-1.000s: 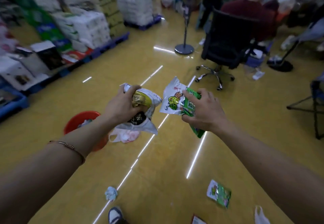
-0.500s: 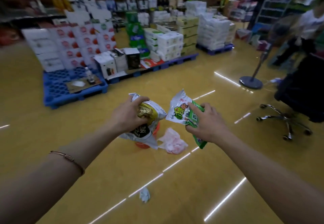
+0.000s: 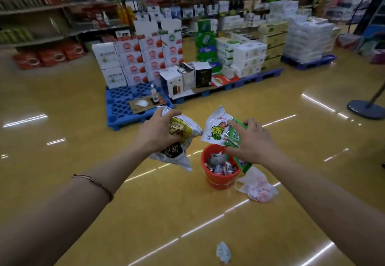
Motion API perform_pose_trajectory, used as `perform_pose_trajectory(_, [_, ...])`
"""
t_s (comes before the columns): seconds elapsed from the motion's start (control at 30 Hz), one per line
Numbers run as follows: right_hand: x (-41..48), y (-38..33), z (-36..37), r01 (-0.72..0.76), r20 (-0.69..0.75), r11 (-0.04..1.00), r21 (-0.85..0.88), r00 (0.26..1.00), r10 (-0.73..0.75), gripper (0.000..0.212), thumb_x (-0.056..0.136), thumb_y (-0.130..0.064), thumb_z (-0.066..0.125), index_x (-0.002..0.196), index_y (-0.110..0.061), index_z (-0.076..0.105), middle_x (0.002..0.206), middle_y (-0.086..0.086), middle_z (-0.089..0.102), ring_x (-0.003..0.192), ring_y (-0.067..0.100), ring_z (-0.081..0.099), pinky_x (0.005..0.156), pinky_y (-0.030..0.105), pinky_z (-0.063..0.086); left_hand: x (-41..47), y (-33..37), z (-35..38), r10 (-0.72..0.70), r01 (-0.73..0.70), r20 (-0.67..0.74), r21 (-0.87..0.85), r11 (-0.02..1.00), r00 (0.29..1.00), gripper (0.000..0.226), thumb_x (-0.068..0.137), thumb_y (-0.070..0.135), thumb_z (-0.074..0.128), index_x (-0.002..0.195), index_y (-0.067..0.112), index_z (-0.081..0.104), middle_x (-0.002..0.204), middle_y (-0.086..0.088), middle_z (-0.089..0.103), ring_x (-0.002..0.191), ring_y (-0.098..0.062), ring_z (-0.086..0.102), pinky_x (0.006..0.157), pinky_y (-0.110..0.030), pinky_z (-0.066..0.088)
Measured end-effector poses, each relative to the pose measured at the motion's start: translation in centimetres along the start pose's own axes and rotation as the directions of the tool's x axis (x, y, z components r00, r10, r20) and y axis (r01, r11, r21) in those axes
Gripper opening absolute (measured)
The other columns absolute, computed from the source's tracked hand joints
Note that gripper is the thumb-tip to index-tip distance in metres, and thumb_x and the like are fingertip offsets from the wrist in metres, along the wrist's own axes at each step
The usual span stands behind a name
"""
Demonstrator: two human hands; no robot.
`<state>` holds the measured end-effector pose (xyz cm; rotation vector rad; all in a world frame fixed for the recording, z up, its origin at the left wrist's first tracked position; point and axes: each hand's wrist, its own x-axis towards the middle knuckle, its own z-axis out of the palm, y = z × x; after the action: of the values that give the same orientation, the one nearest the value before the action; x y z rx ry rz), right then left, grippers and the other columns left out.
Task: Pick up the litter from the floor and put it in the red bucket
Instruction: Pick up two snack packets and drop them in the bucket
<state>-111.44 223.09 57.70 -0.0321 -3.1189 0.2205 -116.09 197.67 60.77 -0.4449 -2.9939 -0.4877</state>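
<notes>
Both hands carry litter above the round red plastic bucket (image 3: 220,179).
Left hand (image 3: 157,133) grip clamped on crumpled white-and-gold foil snack bag (image 3: 183,129); right hand (image 3: 251,143) grip clamped on 2 white-and-green plastic wrappers (image 3: 218,131).

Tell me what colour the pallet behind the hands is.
Blue pallet, clearest in the head view.

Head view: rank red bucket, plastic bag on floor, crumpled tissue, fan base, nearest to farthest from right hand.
From the right hand:
1. Red bucket, just below it.
2. Plastic bag, beside the bucket's right.
3. Crumpled tissue, near floor, bottom.
4. Fan base, far right.
</notes>
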Motion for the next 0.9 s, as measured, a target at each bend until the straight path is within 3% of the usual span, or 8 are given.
perform_pose_trajectory(0.17, [4.7, -1.6, 0.7, 0.007, 0.013, 1.000, -0.030, 1.000, -0.007, 0.085, 0.077, -0.065, 0.056, 0.146, -0.039, 0.013, 0.138, 0.013, 0.029, 0.128, 0.031, 0.032, 0.104, 0.046, 0.030, 4.1, -2.7, 0.7, 0.015, -0.015, -0.007, -0.022, 1.000, 1.000, 0.069, 0.073, 0.048, 0.072, 0.132, 0.042, 0.038, 0.131, -0.001, 0.042, 0.108, -0.025, 0.054, 0.071, -0.029, 0.041])
perform_pose_trajectory(0.53, [20.1, 0.8, 1.2, -0.002, -0.018, 1.000, -0.015, 1.000, 0.001, 0.085, 0.076, -0.060, 0.058, 0.146, -0.037, 0.016, 0.137, 0.012, 0.029, 0.125, 0.030, 0.033, 0.102, 0.045, 0.033, 19.0, -4.6, 3.3, 0.015, -0.017, 0.058, 0.028, 0.999, 0.998, 0.067, 0.076, 0.046, 0.070, 0.132, 0.042, 0.034, 0.133, -0.001, 0.037, 0.104, -0.025, 0.056, 0.071, -0.033, 0.045])
perform_pose_trajectory(0.67, [26.0, 3.3, 0.8, -0.007, -0.023, 1.000, -0.029, 1.000, 0.007, 0.085, 0.077, -0.061, 0.058, 0.146, -0.037, 0.015, 0.138, 0.012, 0.029, 0.126, 0.031, 0.032, 0.102, 0.045, 0.033, 25.3, -4.1, 4.6, 0.081, -0.093, 0.117, 0.095, 0.991, 0.990, 0.070, 0.075, 0.046, 0.070, 0.134, 0.043, 0.033, 0.137, -0.002, 0.034, 0.103, -0.027, 0.057, 0.075, -0.038, 0.049])
perform_pose_trajectory(0.9, [31.7, 7.4, 1.0, -0.081, -0.026, 0.997, -0.015, 0.996, 0.081, 0.084, 0.076, -0.061, 0.059, 0.146, -0.037, 0.018, 0.137, 0.012, 0.030, 0.124, 0.031, 0.034, 0.101, 0.044, 0.034, 34.6, -2.6, 7.8, 0.107, -0.118, 0.173, 0.060, 0.991, 0.979, 0.073, 0.074, 0.047, 0.071, 0.134, 0.043, 0.032, 0.140, -0.002, 0.033, 0.108, -0.030, 0.055, 0.083, -0.047, 0.052])
